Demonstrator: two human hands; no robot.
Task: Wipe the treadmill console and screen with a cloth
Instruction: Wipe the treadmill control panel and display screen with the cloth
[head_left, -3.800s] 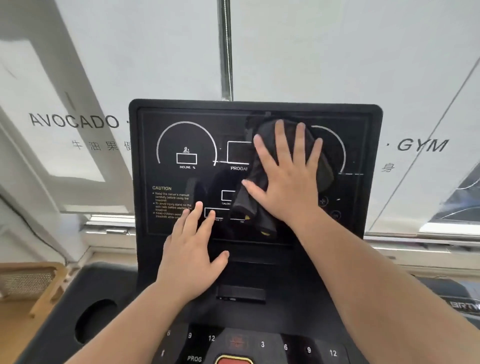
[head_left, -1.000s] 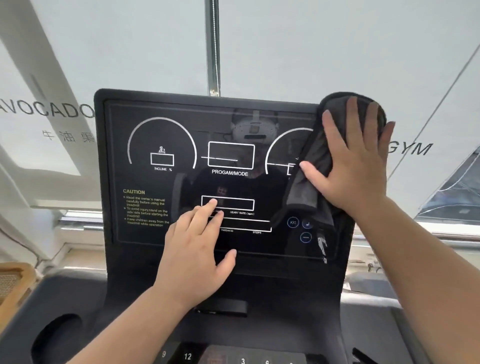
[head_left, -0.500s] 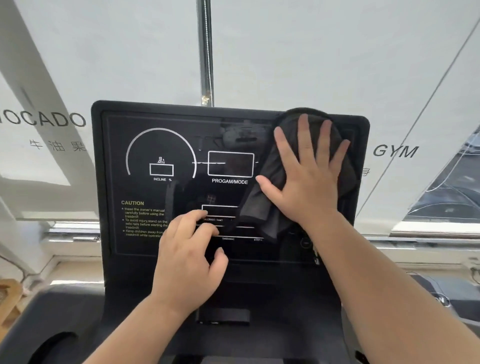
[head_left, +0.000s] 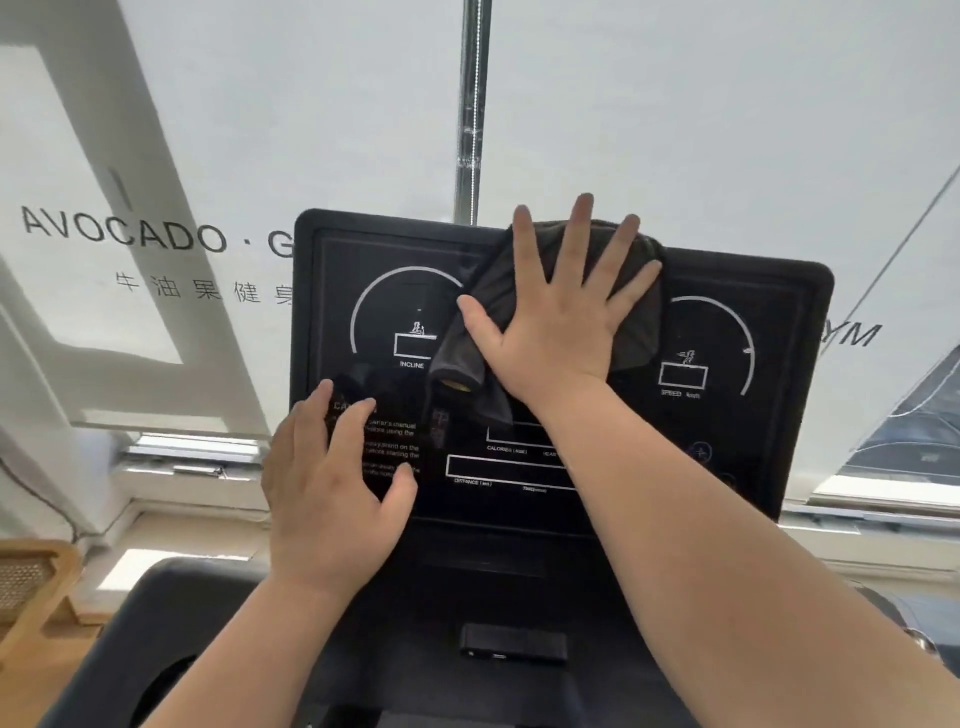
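A: Cloth (head_left: 636, 317) status?

B: Dark grey, bunched, sits top centre of the screen (head_left: 597, 467), overlapping the upper bezel. Lower folds hang down between the INCLINE gauge (head_left: 410, 317) and the middle readouts.

A: Who's got it?

B: Right hand (head_left: 558, 322). Fingers spread flat, palm pressing the cloth onto the glass. Not gripped, just pinned under an open palm. Fingertips reach past the screen's top edge.

A: Left hand (head_left: 332, 493)?

B: Also open, fingers extended, lying flat on the lower left of the screen over the CAUTION text (head_left: 395, 436). Holds nothing. Well apart from the cloth.

A: Console (head_left: 519, 571)?

B: Black, upright panel tilted back. SPEED gauge (head_left: 696, 353) on the right is uncovered. CALORIES and DISTANCE boxes partly hidden by the right forearm. Small black slot (head_left: 513, 642) sits on the deck below the screen. Cup recess (head_left: 156, 691) shows at the lower left.

A: Behind it?

B: White blind with "AVOCADO" lettering (head_left: 124, 234) and a metal pole (head_left: 470, 109) rising behind the screen's top edge. Wooden rack (head_left: 31, 582) at far left.
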